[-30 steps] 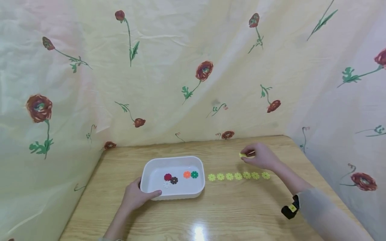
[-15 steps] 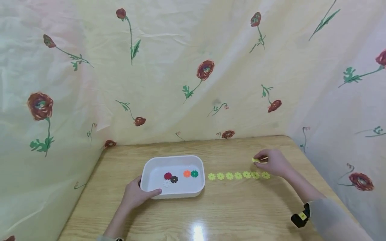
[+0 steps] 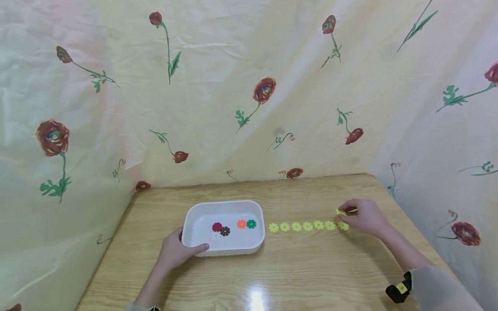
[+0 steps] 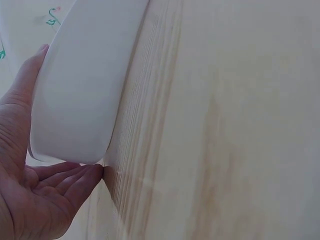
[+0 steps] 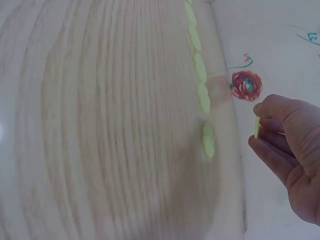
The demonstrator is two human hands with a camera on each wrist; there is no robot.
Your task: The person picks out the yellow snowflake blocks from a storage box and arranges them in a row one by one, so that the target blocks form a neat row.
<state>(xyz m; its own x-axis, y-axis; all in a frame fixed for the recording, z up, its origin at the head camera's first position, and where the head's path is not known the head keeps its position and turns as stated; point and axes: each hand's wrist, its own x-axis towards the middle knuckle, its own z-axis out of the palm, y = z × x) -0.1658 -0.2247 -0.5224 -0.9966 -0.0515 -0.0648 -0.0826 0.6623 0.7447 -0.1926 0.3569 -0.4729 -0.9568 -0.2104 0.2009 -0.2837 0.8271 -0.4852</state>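
Note:
My left hand [image 3: 173,252] grips the near left corner of a white plastic tub [image 3: 256,248], thumb along the near rim and fingers at the end wall. In the left wrist view, the fingertips meet the tub's outer wall [image 4: 82,90] close to the tabletop. Thumb and fingers of my right hand [image 3: 367,217] pinch a yellow flower-shaped snowflake disc [image 5: 257,127] by its edges. It is raised above the table, just behind the right end of a row of several matching yellow discs [image 3: 308,226]. The last disc [image 5: 208,139] lies slightly apart from its neighbour.
Inside the tub are a red disc [image 3: 216,226], a brown disc [image 3: 225,231], a white disc [image 3: 215,236], an orange disc [image 3: 241,223] and a green disc [image 3: 251,223]. Flower-print cloth [image 3: 218,112] borders the wooden table [image 3: 233,285] at the back and sides.
My right hand has moved rightward and lower over the row, carrying the yellow snowflake disc from behind its middle to its right end. The left hand and tub have stayed put.

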